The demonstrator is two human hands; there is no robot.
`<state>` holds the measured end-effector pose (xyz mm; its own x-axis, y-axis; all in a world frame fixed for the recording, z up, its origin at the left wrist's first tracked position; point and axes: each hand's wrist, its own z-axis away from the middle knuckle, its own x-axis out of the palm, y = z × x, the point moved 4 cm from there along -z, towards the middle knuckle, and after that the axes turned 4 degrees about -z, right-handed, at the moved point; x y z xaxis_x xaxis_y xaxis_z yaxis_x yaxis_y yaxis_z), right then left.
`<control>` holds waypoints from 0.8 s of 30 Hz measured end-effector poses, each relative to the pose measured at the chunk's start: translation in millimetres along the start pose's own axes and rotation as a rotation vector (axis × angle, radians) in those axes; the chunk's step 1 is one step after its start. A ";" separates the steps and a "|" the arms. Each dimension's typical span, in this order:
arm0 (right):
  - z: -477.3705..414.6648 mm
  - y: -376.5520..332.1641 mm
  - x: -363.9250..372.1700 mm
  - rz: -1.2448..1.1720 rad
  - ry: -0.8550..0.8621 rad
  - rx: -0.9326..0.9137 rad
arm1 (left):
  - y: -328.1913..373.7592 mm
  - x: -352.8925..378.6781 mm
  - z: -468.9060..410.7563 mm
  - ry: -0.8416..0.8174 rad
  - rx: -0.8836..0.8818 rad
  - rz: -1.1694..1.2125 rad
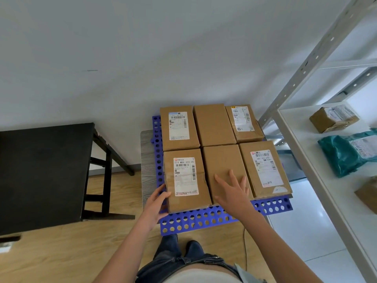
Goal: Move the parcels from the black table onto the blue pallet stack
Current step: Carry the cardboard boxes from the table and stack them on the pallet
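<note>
Several brown cardboard parcels lie in two rows on the blue perforated pallet stack [204,220]. My left hand [156,203] touches the left side of the near-left parcel [186,178], which carries a white shipping label. My right hand [232,192] hovers with spread fingers over the plain near-middle parcel [223,162]. The near-right parcel [265,168] also bears a label. The black table [42,172] stands to the left and its top shows no parcels.
A white metal shelf rack [318,160] stands on the right, holding a brown box [333,118] and a teal mailer bag [346,152]. Wooden floor lies between table and pallet. My legs are right below the pallet's near edge.
</note>
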<state>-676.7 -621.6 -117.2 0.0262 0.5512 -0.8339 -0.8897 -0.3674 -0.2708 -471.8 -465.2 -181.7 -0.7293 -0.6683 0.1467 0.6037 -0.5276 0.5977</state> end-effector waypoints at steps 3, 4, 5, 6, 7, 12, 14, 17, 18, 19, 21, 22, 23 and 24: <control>0.8 -0.5 -0.5 -0.005 0.002 -0.006 | -2.1 2.6 -1.2 0.013 -0.004 0.021; 0.9 -0.7 -0.3 -0.005 0.002 -0.006 | -2.4 4.1 -0.7 0.012 0.001 0.020; 1.1 -1.0 -0.2 -0.003 0.003 -0.006 | -2.5 5.7 -0.3 0.008 0.012 0.012; 1.3 -1.3 -0.2 0.000 0.005 -0.006 | -2.5 6.8 0.0 0.006 0.026 -0.004; 1.4 -1.5 -0.2 0.003 0.006 -0.006 | -2.1 7.8 0.0 0.005 0.042 -0.028; 2.6 -2.1 -1.0 -0.004 0.005 -0.010 | -0.2 9.6 -0.3 -0.022 0.145 -0.191; 2.8 -2.2 -1.0 -0.003 0.005 -0.013 | -0.9 8.9 -2.9 -0.018 0.161 -0.224; 3.6 -1.7 -0.7 -0.004 0.007 -0.014 | -3.2 8.5 -9.7 -0.006 0.142 -0.287; 3.7 -1.7 -0.3 -0.009 0.007 -0.015 | -3.6 8.5 -11.4 0.000 0.131 -0.318; 3.8 -1.8 0.2 -0.013 0.007 -0.015 | -3.3 8.9 -12.9 0.004 0.123 -0.341; 3.7 -2.2 0.6 -0.015 0.009 -0.014 | -3.1 9.2 -16.1 0.011 0.120 -0.364; 3.8 -2.2 0.7 -0.016 0.010 -0.012 | -3.5 9.2 -18.4 0.017 0.120 -0.368; 3.7 -2.2 0.8 -0.017 0.010 -0.012 | -4.3 8.7 -20.0 0.023 0.118 -0.370; 3.6 -2.1 0.9 -0.017 0.010 -0.013 | -4.8 8.4 -20.9 0.027 0.117 -0.369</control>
<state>-676.5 -617.6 -115.6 0.0459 0.5498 -0.8340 -0.8834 -0.3675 -0.2909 -474.1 -479.2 -199.8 -0.8806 -0.4597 -0.1150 0.2606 -0.6725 0.6927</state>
